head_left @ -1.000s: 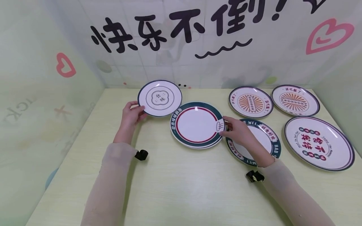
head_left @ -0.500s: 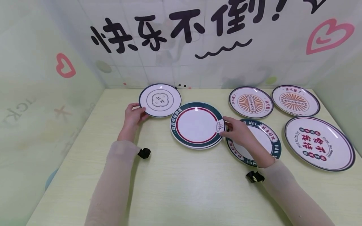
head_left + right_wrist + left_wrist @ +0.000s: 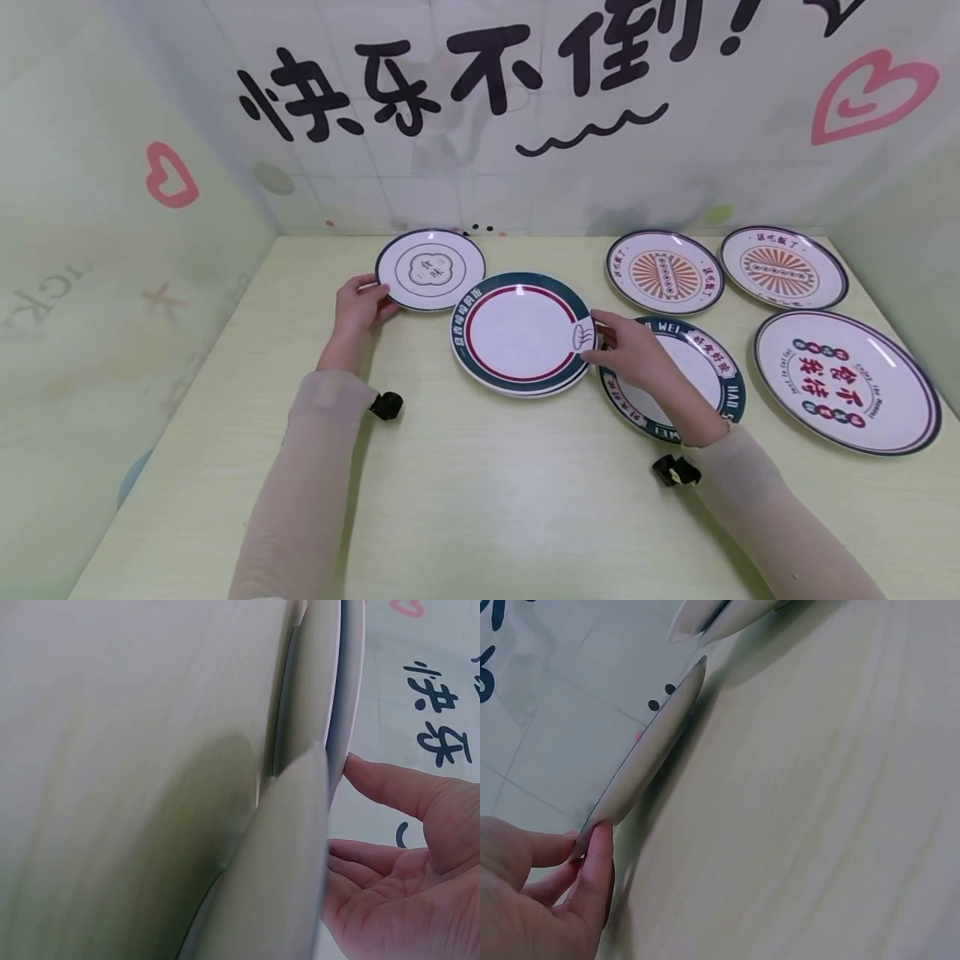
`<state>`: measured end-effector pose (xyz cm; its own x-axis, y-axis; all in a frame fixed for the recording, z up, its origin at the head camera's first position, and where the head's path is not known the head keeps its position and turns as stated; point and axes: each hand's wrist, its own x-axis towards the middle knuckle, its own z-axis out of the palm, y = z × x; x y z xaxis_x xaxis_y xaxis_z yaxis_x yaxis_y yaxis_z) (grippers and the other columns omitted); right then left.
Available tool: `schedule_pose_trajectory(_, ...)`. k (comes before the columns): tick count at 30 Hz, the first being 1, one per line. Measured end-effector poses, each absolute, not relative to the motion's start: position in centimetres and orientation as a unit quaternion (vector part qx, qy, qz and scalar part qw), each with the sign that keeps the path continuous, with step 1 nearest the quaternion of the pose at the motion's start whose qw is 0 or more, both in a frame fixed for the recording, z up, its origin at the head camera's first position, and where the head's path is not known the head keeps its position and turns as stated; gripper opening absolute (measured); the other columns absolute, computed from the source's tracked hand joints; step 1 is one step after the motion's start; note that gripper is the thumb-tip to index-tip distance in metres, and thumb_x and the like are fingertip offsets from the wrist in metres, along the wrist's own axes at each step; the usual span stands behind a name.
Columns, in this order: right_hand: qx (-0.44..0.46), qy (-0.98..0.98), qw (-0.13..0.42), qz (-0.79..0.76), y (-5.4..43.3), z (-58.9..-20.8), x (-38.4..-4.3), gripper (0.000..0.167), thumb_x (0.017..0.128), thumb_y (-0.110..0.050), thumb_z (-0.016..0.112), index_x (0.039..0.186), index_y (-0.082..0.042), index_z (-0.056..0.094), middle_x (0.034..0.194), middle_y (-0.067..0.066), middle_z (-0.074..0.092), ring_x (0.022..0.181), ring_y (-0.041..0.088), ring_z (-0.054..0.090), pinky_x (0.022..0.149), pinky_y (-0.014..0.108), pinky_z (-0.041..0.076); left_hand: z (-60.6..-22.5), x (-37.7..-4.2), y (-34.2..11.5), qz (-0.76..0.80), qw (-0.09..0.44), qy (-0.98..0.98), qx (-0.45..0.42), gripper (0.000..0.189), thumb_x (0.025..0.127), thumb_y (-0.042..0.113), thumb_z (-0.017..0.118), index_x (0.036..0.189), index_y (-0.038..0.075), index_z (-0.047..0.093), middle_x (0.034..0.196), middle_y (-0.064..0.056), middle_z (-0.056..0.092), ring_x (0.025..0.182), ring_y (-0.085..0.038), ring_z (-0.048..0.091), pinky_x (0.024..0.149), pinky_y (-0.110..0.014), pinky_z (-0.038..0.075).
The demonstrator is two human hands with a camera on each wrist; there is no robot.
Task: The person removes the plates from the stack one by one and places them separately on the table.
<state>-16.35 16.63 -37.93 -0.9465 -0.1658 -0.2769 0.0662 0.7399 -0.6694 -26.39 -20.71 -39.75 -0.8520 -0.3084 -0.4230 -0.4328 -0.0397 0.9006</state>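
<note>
My left hand (image 3: 357, 308) pinches the left rim of a small white plate (image 3: 405, 292) with a dark blue edge and a flower-shaped emblem. In the left wrist view, this plate (image 3: 649, 761) is raised over the table, its shadow beneath, with fingers curled at its edge. My right hand (image 3: 633, 346) grips the right rim of a larger white plate (image 3: 525, 333) with a green band and red ring. A second rim shows just under that plate, as in a stack of two. In the right wrist view, the thumb touches the upper rim of the pair (image 3: 346, 697).
Under my right forearm lies a green-banded plate (image 3: 731, 392) with lettering. Two sunburst plates (image 3: 665, 271) (image 3: 783, 267) sit at the back right, and a large oval plate (image 3: 892, 383) with red characters is in front of them. A printed wall (image 3: 420, 192) closes the table's back.
The small plate in my left hand has come down and slightly to the right, towards the table. The right hand and the green-banded plate it grips have stayed in place.
</note>
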Motion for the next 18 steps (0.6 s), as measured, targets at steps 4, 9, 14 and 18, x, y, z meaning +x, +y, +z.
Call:
schedule_pose_trajectory(4, -0.029, 0.918, 0.16, -0.361, 16.64, -38.01, -16.33, 0.07, 0.097, -0.017, 0.065, 0.155, -0.001, 0.031, 0.152, 0.025, 0.043, 0.137, 0.04, 0.046, 0.117, 0.051, 0.041, -39.73, -26.33, -20.71, 0.674, 0.057, 0.683, -0.275, 0.052, 0.1, 0.003, 0.054, 0.15, 0.012, 0.043, 0.139, -0.009, 0.052, 0.084, -0.006, 0.059, 0.077, -0.014, 0.06)
schedule_pose_trajectory(9, -0.031, 0.918, 0.16, -0.362, 16.67, -38.06, -16.3, 0.07, 0.097, -0.017, 0.065, 0.155, -0.001, 0.031, 0.152, 0.025, 0.043, 0.137, 0.04, 0.046, 0.117, 0.051, 0.041, -39.75, -26.16, -20.86, 0.675, 0.061, 0.683, -0.271, 0.056, 0.098, -0.002, 0.055, 0.151, 0.011, 0.043, 0.147, -0.009, 0.051, 0.089, -0.007, 0.061, 0.087, -0.017, 0.059)
schedule_pose_trajectory(14, -0.031, 0.917, 0.159, -0.364, 16.69, -38.0, -16.3, 0.069, 0.097, -0.017, 0.065, 0.155, 0.0, 0.031, 0.153, 0.025, 0.043, 0.139, 0.041, 0.045, 0.117, 0.052, 0.04, -39.75, -25.86, -21.01, 0.663, 0.054, 0.706, -0.243, 0.061, 0.095, -0.007, 0.057, 0.152, 0.008, 0.04, 0.153, -0.012, 0.048, 0.119, -0.019, 0.063, 0.097, -0.021, 0.056)
schedule_pose_trajectory(18, -0.031, 0.917, 0.159, -0.365, 16.7, -37.97, -16.35, 0.069, 0.097, -0.018, 0.065, 0.154, 0.0, 0.032, 0.153, 0.025, 0.043, 0.139, 0.041, 0.045, 0.117, 0.051, 0.041, -39.62, -25.54, -21.08, 0.636, 0.037, 0.739, -0.218, 0.066, 0.092, -0.009, 0.061, 0.152, 0.006, 0.039, 0.154, -0.012, 0.047, 0.132, -0.025, 0.057, 0.096, -0.023, 0.057)
